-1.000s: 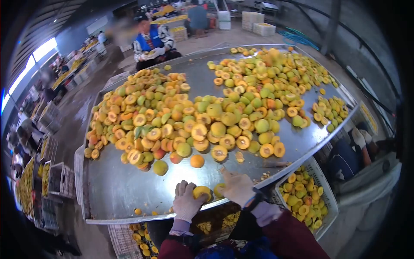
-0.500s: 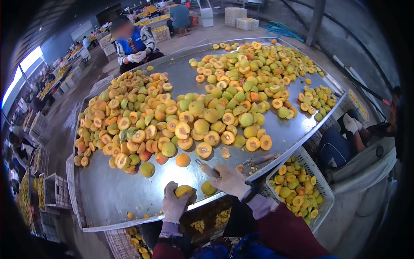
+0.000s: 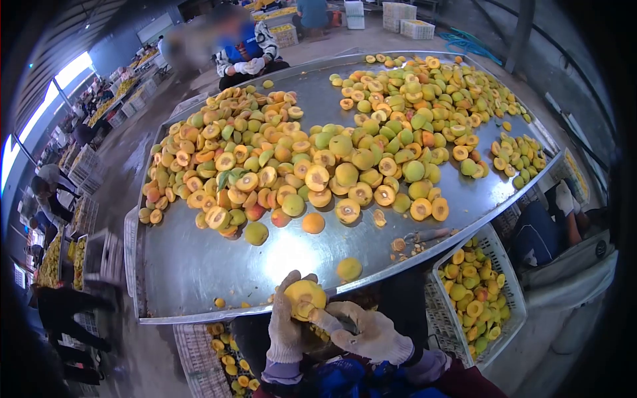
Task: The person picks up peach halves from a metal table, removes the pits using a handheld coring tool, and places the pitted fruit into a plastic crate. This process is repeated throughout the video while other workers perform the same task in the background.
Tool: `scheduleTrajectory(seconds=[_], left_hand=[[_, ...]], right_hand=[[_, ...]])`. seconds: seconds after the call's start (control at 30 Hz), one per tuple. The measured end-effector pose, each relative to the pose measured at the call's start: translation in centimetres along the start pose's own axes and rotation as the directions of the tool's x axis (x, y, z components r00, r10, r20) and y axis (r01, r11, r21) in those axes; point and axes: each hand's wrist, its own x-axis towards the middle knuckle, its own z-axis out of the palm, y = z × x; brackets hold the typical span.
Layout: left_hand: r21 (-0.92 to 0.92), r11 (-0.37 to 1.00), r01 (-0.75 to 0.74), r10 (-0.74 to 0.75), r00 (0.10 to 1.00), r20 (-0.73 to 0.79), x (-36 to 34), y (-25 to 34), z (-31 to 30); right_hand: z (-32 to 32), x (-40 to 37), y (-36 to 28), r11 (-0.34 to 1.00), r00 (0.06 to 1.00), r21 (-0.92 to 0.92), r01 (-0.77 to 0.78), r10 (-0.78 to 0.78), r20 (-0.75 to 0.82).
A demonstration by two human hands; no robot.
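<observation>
Fingers of the gloved left hand are curled round a peach, holding it cut face up just off the near edge of the steel table. The right hand has its fingers bunched together, tips against that cut face; whether they grip a tool I cannot tell. A whole peach lies on the table just beyond, a crate of halves stands to the right, and a co-worker sits across the heaped fruit.

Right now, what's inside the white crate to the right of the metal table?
Yellow-green fruit fills the white crate, and some pieces are halved and lie cut-face up. The pile hides the crate's floor and whatever lies lower down.
</observation>
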Motion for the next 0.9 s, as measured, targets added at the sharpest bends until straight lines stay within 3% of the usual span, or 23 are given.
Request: scheduleTrajectory(seconds=[0.07, 0.1, 0.17, 0.3, 0.5, 0.57, 0.67, 0.73, 0.8, 0.9], left_hand=[[0.059, 0.997, -0.038, 0.039, 0.999, -0.001, -0.7, 0.7, 0.8], [0.070, 0.996, -0.054, 0.056, 0.998, -0.026, -1.1, 1.2, 1.6], [0.081, 0.994, -0.071, 0.075, 0.996, -0.051, -1.6, 1.4, 2.0], [0.182, 0.977, -0.112, 0.120, 0.992, -0.034, -2.3, 1.3, 1.5], [0.173, 0.970, -0.170, 0.176, 0.984, -0.020, -3.3, 1.8, 2.2], [0.156, 0.972, -0.177, 0.182, 0.983, -0.019, -3.6, 1.8, 2.3], [0.179, 0.952, -0.249, 0.247, 0.968, 0.037, -4.0, 1.6, 2.3], [0.320, 0.877, -0.359, 0.364, 0.930, 0.048, -4.3, 1.1, 2.5], [0.354, 0.863, -0.361, 0.365, 0.929, 0.057, -4.7, 1.7, 3.3], [0.428, 0.842, -0.328, 0.326, 0.942, 0.080, -4.6, 2.8, 3.7]], right_hand=[[0.6, 0.0, -0.3, 0.965, 0.992, -0.259, 0.040, -0.070, -0.108], [0.9, 0.0, -0.3, 0.964, 0.992, -0.261, 0.042, -0.071, -0.104], [1.7, -0.1, -0.4, 0.932, 0.945, -0.326, 0.158, -0.239, -0.224], [2.0, -0.3, -2.6, 0.932, 0.982, -0.360, 0.050, -0.110, -0.150], [2.8, -1.1, -1.4, 0.904, 0.936, -0.397, 0.157, -0.265, -0.233], [3.2, -1.3, -1.0, 0.847, 0.926, -0.519, 0.118, -0.283, -0.251], [3.2, -1.8, -2.7, 0.867, 0.960, -0.497, 0.044, -0.174, -0.218], [3.4, -1.9, -3.0, 0.873, 0.977, -0.487, 0.026, -0.126, -0.174], [3.6, -2.1, -3.1, 0.878, 0.988, -0.479, 0.004, -0.077, -0.132], [3.5, -2.4, -3.3, 0.986, 0.992, -0.126, 0.108, -0.114, -0.046]])
